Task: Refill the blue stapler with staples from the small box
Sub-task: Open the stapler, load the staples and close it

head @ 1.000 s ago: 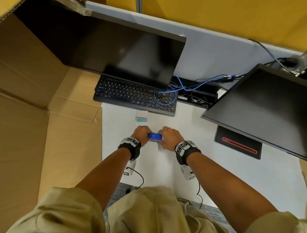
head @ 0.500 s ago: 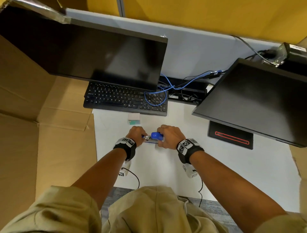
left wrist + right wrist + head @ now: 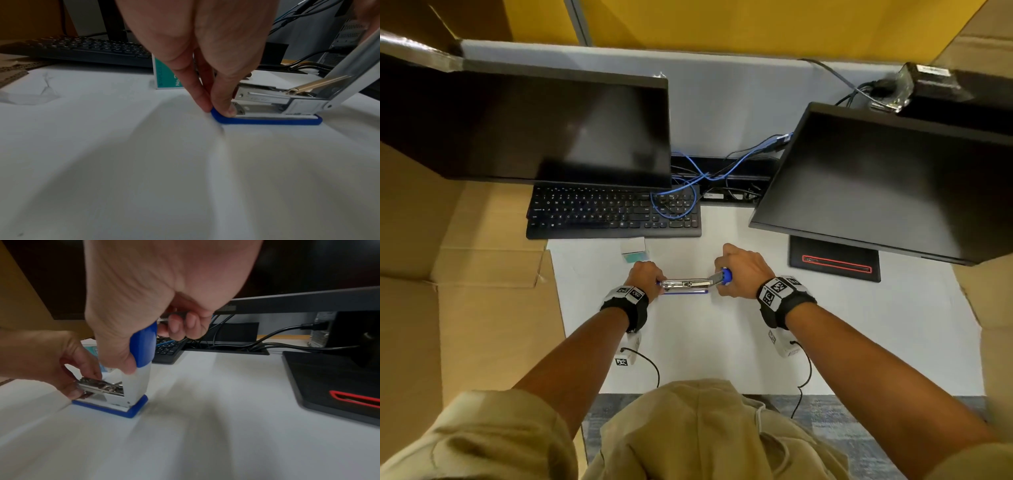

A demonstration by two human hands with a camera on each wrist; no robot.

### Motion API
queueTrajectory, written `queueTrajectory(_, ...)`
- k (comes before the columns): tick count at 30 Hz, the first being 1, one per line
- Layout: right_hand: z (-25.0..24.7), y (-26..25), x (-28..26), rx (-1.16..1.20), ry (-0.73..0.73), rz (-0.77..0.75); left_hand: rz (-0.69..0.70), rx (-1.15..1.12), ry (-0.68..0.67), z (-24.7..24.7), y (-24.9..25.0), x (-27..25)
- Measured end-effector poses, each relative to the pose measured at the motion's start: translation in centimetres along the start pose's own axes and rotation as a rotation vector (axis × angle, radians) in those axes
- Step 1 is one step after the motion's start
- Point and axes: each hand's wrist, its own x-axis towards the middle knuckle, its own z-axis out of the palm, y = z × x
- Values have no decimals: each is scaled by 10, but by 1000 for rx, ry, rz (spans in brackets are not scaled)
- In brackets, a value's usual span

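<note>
The blue stapler lies on the white desk with its top swung back and its metal staple channel bare. My left hand pinches the front end of its blue base and holds it down. My right hand grips the blue-and-white top cover, tilted up and to the right. The small staple box, white with a teal side, stands just beyond my left hand; in the left wrist view the staple box is partly hidden by my fingers.
A black keyboard lies behind the box, under a dark monitor. A second monitor overhangs the right, with its black base beside my right hand. Cardboard sheets flank the desk. Cables run along the back.
My right hand has swung the stapler's blue top up and away to the right, baring the metal channel. My left hand stayed at the front end.
</note>
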Motion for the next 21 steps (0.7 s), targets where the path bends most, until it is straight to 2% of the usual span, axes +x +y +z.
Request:
queueTrajectory(11, 19, 34, -3, -183, -96, 96, -16, -72, 34, 1, 3, -3)
queueTrajectory(21, 43, 37, 5, -201, -93, 130, -22, -82, 35, 0, 4, -5)
